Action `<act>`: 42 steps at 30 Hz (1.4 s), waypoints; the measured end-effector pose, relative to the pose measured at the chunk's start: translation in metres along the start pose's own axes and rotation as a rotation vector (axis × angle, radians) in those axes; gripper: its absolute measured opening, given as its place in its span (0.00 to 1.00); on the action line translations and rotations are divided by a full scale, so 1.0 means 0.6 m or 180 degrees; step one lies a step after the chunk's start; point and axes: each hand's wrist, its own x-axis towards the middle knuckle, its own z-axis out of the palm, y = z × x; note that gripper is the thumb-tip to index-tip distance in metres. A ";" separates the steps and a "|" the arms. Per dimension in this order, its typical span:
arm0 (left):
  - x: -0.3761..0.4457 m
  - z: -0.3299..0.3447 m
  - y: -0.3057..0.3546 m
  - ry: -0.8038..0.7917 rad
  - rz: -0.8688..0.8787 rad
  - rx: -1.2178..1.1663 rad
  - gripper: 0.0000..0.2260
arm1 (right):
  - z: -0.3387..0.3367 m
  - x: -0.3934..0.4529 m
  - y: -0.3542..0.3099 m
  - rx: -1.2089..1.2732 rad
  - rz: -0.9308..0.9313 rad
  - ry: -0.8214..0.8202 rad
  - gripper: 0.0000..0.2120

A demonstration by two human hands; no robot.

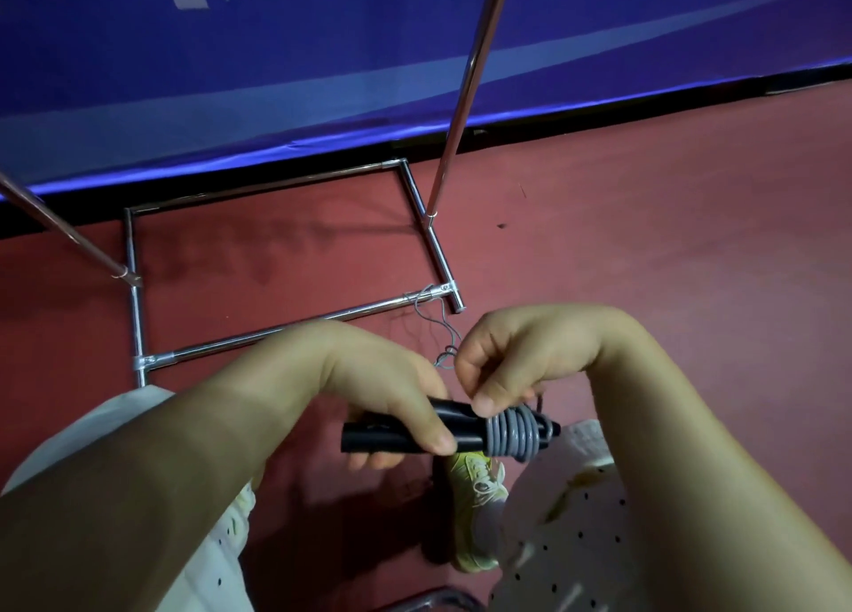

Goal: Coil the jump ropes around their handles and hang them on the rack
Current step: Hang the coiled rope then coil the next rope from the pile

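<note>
— While the black handles (405,431) are gripped together in the left hand (369,381), thumb laid across them, what is held by the right hand (516,358)?

— The grey rope (514,434) is pinched between its thumb and curled fingers, just beside the turns already wound around the handles' right end.

— And farther off?

— A loose grey strand (438,330) is seen trailing to the chrome rack (276,330) base on the red floor (645,242), with a blue banner (230,81) behind.
</note>
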 end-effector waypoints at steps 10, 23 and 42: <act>-0.031 -0.016 -0.025 -0.0740 0.1062 -0.0539 0.19 | 0.006 0.032 0.017 0.1324 -0.0846 -0.0372 0.16; -0.032 -0.038 -0.043 0.0732 0.2611 -0.2439 0.22 | 0.014 0.044 -0.008 0.2449 -0.1904 0.1651 0.36; 0.014 -0.044 -0.025 0.3503 0.0332 0.0376 0.09 | 0.017 0.062 0.003 0.0752 0.0287 0.3554 0.24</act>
